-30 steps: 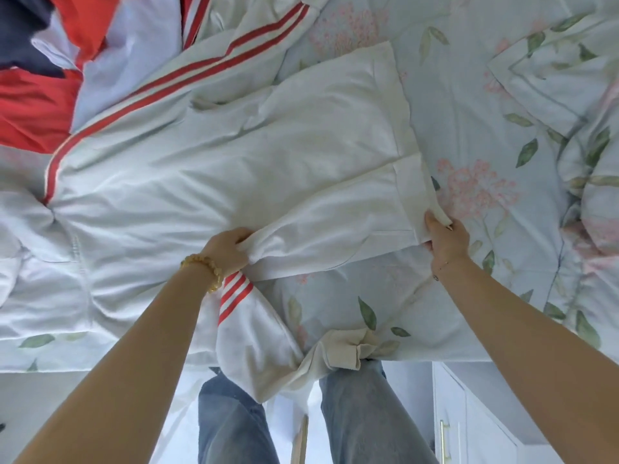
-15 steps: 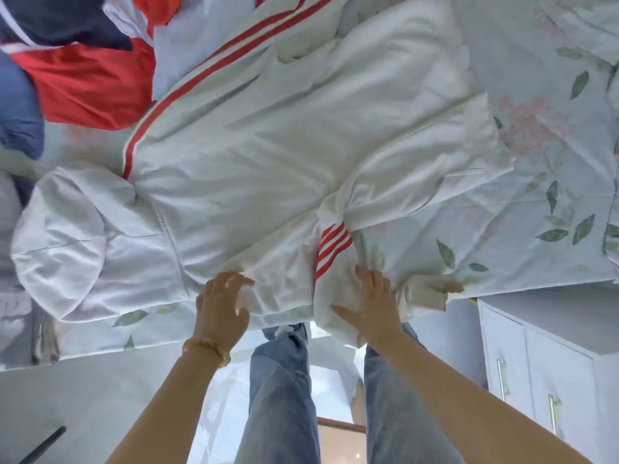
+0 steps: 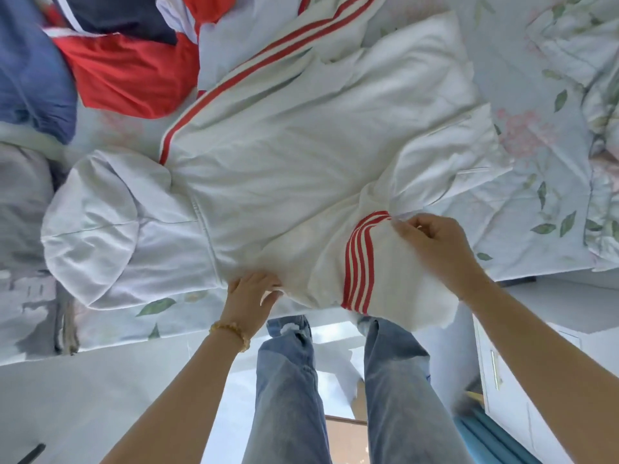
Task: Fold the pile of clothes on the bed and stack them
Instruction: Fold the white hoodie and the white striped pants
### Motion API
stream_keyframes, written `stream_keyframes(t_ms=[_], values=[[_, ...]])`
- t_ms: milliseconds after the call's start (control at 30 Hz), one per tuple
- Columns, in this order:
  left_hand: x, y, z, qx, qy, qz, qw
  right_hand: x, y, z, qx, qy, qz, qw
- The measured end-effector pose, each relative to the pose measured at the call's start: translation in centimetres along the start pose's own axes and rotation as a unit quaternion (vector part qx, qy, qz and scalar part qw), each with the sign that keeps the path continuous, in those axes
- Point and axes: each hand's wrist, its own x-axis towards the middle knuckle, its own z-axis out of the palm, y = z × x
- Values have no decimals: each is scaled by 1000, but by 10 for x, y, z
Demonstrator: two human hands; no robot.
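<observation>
**White hoodie spread on the bed, one sleeve in hand**

The white hooded jacket (image 3: 301, 169) lies flat across the floral bedsheet (image 3: 542, 182), its hood (image 3: 97, 229) pointing to my left and its hem to my right, with red stripes running along the far sleeve. The near sleeve (image 3: 365, 266), banded with three red stripes, hangs at the bed's near edge right in front of me. My right hand (image 3: 435, 249) is curled around that sleeve's fabric, fingers and thumb pinching it just beside the stripes, lifted a little above the jacket's body. My left hand (image 3: 251, 296), a beaded bracelet (image 3: 231, 334) on its wrist, rests on the jacket's lower edge near the zipper line, fingers fairly straight and pressing the cloth down onto the mattress. The two hands sit near each other, the striped sleeve between them. Beyond the jacket, at the far left, waits a heap of clothes: a red garment (image 3: 130, 75), a dark navy piece (image 3: 114, 15) and a blue one (image 3: 30, 72). My jeans (image 3: 288, 390) show below the bed's edge, a white cabinet (image 3: 522, 373) to the right.
</observation>
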Motion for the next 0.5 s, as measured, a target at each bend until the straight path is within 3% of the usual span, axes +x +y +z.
stream_keyframes(t_ms=[100, 200, 333, 400, 500], values=[[-20, -9, -18, -161, 28, -20, 986, 46, -52, -17, -145, -17, -32, 989], [-35, -17, -35, -280, 118, -73, 950, 106, -105, -6, -240, -17, -77, 968], [-15, -20, -45, -294, 160, -223, 916, 165, -143, 43, -136, -87, -89, 983], [-3, -22, -43, -272, 161, -263, 912, 174, -141, 62, -162, -106, -81, 978], [2, -24, -37, -271, 151, -336, 889, 148, -120, 81, -122, -37, -137, 982]])
